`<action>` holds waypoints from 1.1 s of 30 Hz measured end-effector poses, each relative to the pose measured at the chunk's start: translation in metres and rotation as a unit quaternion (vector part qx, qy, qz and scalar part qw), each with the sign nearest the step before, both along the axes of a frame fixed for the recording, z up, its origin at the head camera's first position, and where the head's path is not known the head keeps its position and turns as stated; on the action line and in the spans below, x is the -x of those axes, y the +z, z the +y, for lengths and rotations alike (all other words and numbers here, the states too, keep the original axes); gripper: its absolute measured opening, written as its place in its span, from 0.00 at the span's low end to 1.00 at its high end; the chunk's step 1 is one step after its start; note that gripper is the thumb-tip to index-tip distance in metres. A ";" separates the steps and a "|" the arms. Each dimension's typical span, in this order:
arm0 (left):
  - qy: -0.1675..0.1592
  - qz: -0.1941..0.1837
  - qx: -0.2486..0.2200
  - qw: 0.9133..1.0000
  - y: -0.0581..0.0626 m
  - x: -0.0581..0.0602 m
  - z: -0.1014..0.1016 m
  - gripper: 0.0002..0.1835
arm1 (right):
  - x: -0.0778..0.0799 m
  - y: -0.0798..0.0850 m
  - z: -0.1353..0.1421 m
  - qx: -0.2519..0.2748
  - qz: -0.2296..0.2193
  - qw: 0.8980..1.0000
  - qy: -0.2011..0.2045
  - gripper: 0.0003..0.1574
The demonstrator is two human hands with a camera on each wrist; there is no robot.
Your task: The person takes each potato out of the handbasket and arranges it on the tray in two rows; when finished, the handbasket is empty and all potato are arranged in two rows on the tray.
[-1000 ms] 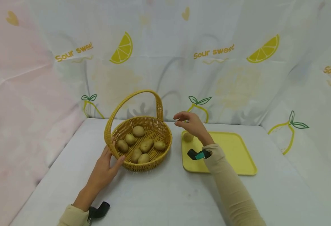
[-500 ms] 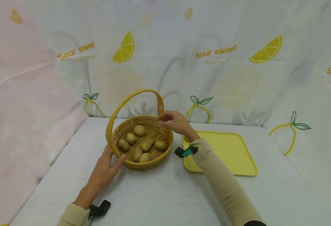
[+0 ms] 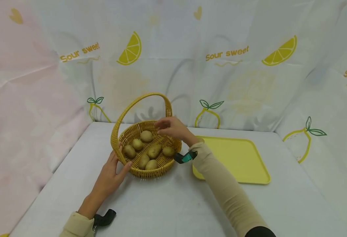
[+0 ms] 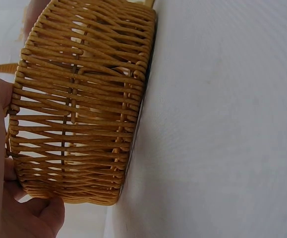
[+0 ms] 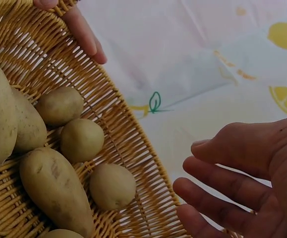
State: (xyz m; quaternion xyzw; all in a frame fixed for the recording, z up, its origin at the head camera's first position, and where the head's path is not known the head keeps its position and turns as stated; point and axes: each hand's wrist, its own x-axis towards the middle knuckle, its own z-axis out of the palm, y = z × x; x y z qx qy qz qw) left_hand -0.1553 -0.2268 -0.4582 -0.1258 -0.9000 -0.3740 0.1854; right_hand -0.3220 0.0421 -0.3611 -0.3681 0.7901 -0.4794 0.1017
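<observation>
A round yellow wicker basket [image 3: 149,174] with a tall arched handle holds several potatoes [image 3: 154,151]. My left hand [image 3: 110,176] grips its left rim near the base of the handle. Up close in the left wrist view, thumb and bent fingers sit at the rim of the woven wall [image 4: 79,109]. Over the basket's back right side hovers my right hand [image 3: 173,127], fingers loosely bent and holding nothing. In the right wrist view that hand [image 5: 247,178] is beside a small round potato [image 5: 112,186], apart from it.
A yellow tray [image 3: 238,161] lies to the right of the basket, its back left corner hidden by my right wrist. Both stand on a white-covered table [image 3: 161,210]. A lemon-printed cloth [image 3: 173,75] hangs behind and at the sides.
My right hand has moved left from above the tray to over the basket. The potato seen on the tray's back left corner is now hidden behind the wrist. My left hand stays put.
</observation>
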 end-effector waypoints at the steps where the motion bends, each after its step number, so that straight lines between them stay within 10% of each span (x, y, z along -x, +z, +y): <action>1: 0.000 0.001 0.000 1.000 0.000 0.000 0.000 0.43 | 0.001 -0.001 -0.002 0.001 -0.003 1.000 0.006 0.19; 33: -0.006 -0.003 -0.011 1.000 0.001 0.002 0.000 0.44 | 0.003 -0.027 -0.069 -0.044 -0.069 0.993 0.085 0.26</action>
